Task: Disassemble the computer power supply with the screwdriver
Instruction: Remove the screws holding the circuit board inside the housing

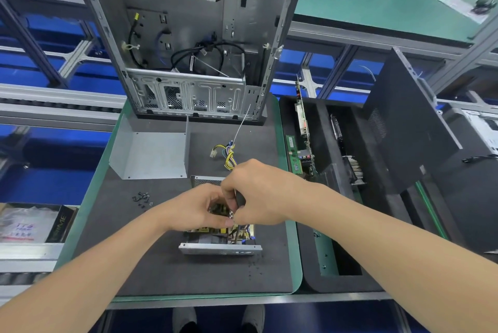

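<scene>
The open power supply [221, 248] lies on the dark foam mat [151, 260], its circuit board and metal front wall showing below my hands. My right hand [258, 192] grips the black screwdriver [240, 199] upright, its shaft pointing down into the unit. Beside it, my left hand [199, 207] rests curled on the board, fingertips touching the tool near its shaft. The supply's removed grey cover [151, 155] lies at the back left. Its yellow and black cable bundle [227, 155] trails behind my hands.
An emptied computer case [188, 36] stands at the mat's far edge. Several loose black screws [141, 198] lie left of the supply. A black foam tray [336, 184] on the right holds circuit boards, with a black side panel [409, 128] leaning on it.
</scene>
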`<action>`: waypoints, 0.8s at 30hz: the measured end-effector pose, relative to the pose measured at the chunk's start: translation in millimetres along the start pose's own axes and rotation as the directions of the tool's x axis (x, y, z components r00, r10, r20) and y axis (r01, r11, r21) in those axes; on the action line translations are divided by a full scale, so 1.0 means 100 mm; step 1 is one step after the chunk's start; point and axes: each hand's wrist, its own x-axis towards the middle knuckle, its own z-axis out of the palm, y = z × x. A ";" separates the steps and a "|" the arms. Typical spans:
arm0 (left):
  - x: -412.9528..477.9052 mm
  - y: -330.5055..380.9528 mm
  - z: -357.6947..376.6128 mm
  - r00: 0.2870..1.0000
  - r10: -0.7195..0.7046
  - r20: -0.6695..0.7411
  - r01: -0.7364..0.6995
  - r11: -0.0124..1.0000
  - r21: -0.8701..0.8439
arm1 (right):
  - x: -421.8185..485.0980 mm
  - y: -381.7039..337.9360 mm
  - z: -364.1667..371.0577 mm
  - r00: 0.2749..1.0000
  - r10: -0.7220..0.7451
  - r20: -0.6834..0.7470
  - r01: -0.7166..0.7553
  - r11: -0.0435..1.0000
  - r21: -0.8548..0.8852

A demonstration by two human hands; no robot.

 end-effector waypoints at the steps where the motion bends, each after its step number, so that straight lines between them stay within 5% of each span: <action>1: 0.00 0.00 0.00 1.000 -0.001 0.001 0.001 1.000 0.002 | 0.00 0.00 0.00 1.000 -0.002 0.003 0.002 1.000 -0.003; 24: -0.01 0.04 -0.01 0.999 0.033 -0.002 -0.033 0.999 0.007 | 0.01 -0.02 0.00 1.000 -0.020 -0.017 0.020 0.999 -0.028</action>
